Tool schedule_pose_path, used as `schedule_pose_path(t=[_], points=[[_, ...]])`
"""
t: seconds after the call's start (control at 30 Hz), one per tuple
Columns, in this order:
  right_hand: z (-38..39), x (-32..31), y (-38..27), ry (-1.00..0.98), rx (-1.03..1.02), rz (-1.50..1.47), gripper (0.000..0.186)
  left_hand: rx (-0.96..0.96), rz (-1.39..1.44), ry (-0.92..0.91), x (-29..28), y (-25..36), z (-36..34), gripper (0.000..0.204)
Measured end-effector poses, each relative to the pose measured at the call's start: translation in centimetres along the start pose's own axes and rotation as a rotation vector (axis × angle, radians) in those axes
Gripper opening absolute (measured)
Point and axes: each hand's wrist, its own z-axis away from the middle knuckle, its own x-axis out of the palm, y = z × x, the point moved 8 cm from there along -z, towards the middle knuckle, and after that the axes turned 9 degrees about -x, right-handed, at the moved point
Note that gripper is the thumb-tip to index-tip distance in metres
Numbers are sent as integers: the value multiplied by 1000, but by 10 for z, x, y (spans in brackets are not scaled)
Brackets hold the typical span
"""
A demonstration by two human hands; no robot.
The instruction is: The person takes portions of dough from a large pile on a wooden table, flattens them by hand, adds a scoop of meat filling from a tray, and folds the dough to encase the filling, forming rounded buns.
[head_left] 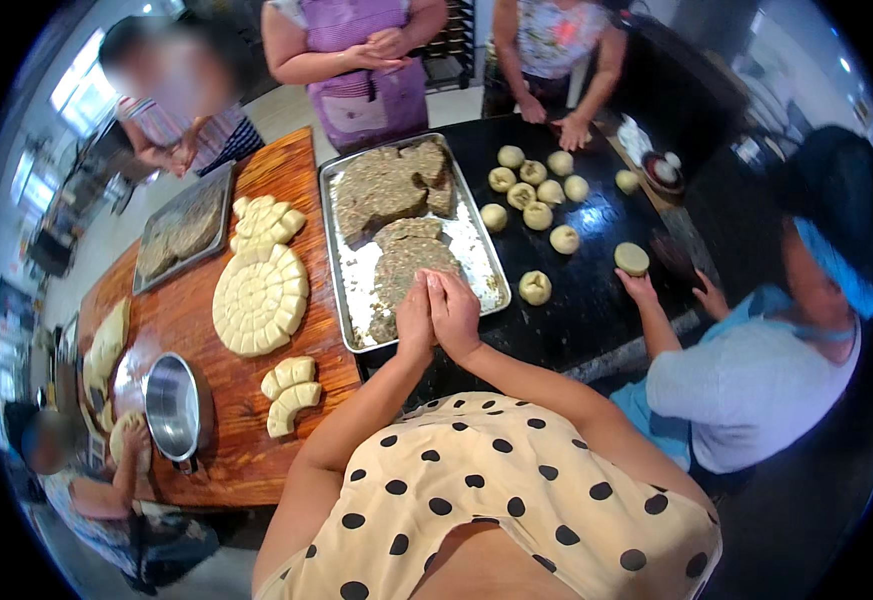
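Observation:
My left hand point(415, 322) and my right hand point(455, 314) are pressed palm to palm, fingers closed together. Whatever may be between the palms is hidden. They are over the near part of a metal tray point(490, 262), which holds a brown, speckled, crumbly filling point(381, 190). A large block of it fills the tray's far side; a smaller broken mound point(411, 248) sits just beyond my fingertips. On the black tabletop to the right stand several pale round dough balls point(549, 191), some with a pinched, open-looking top. One such ball point(534, 288) lies apart, nearest my right hand.
Cut dough pieces form a round point(261, 300) on the wooden table point(256, 430), near a steel bowl point(178, 405) and a second filling tray point(184, 225). At right a co-worker's hand point(638, 288) holds a flattened dough ball point(631, 259). Other people stand around the tables.

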Motion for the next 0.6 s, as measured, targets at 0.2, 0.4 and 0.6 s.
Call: schedule_pose_path(t=[0.2, 0.4, 0.6], points=[[-4, -5, 1, 134, 3, -72, 30, -79, 439, -271, 13, 7, 4, 65], [7, 3, 22, 76, 316, -481, 36, -183, 427, -178, -2, 0, 13, 59], [1, -6, -29, 16, -68, 0, 27, 301, -247, 59, -11, 21, 10, 56]])
